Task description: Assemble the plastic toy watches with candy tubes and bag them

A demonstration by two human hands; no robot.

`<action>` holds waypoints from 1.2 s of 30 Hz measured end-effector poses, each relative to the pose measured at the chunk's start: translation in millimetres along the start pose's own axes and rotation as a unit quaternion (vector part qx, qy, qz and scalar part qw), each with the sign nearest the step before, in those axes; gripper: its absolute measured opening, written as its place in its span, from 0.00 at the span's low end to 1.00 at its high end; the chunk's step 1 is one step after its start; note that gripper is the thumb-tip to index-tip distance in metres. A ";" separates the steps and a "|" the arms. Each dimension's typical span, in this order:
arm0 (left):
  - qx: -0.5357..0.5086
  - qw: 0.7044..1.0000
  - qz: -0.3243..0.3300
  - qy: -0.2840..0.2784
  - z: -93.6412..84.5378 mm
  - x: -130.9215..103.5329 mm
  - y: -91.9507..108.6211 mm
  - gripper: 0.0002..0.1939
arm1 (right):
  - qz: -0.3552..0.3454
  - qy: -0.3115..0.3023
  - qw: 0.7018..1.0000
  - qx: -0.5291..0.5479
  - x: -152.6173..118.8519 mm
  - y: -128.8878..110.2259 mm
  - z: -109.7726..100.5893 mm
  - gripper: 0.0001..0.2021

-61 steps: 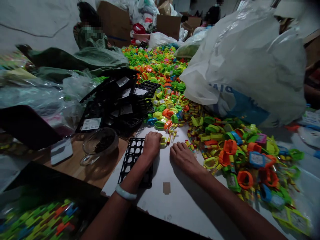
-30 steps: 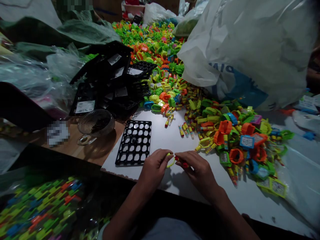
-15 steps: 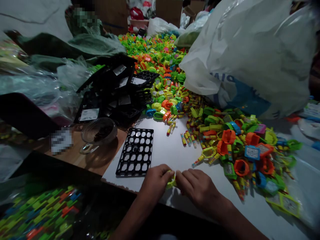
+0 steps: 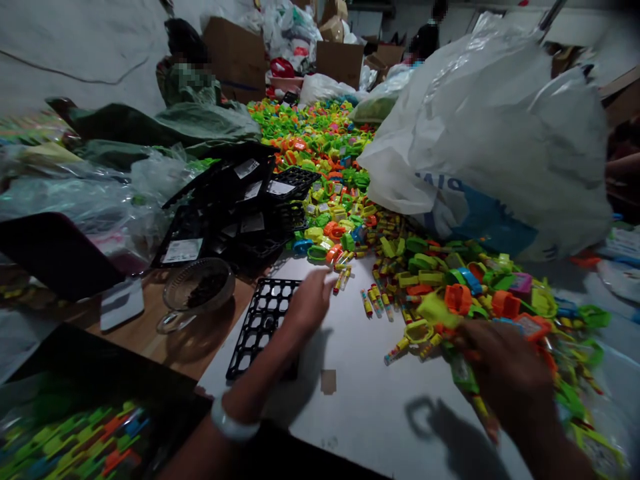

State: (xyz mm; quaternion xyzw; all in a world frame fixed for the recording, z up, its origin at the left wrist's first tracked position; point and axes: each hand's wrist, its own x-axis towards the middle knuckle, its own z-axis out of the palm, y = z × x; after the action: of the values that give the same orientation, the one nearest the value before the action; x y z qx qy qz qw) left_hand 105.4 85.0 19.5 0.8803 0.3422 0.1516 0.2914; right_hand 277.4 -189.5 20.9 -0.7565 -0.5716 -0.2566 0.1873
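My left hand (image 4: 311, 303) reaches over the right side of a black grid tray (image 4: 263, 320), its fingers near small candy-filled tubes (image 4: 342, 279). Those fingers are blurred, and whether they grip anything is unclear. At the right, my right hand (image 4: 500, 353) pinches a yellow plastic piece (image 4: 440, 312), blurred by motion, above the near pile of coloured toy watches (image 4: 457, 298). More tubes (image 4: 377, 300) lie on the white board (image 4: 370, 393) between the hands.
A glass cup with dark bits (image 4: 199, 287) stands left of the tray, near stacked black trays (image 4: 240, 200). A large white bag (image 4: 490, 133) rises behind the watches. A person (image 4: 187, 80) is at the back left.
My hands have parted from the yellow piece they held together. The left went up and forward to the tubes, the right moved right with a yellow piece. The view has tilted up.
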 end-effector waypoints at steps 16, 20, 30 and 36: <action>0.104 0.988 -0.026 -0.110 -12.9 -23.7 -4.6 0.10 | 0.040 -0.118 0.947 0.297 36.1 -113.3 63.9 0.19; -0.060 0.990 -0.049 -0.117 -11.1 -68.8 7.9 0.16 | 0.041 -0.148 0.933 0.325 31.7 -128.8 62.2 0.09; -0.488 0.858 -0.150 -0.058 25.3 -116.3 14.8 0.20 | 0.352 -0.193 0.685 0.608 4.5 -153.3 38.9 0.12; -0.447 0.877 -0.156 -0.076 17.6 -114.4 11.7 0.15 | 0.217 -0.190 0.803 0.521 9.6 -128.5 25.3 0.17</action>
State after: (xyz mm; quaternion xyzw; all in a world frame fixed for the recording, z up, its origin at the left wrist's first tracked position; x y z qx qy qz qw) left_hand 37.2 -8.2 5.2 0.6003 0.3477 0.1737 0.6990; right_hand 160.5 -132.1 5.2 -0.6828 -0.4641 0.2762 0.4921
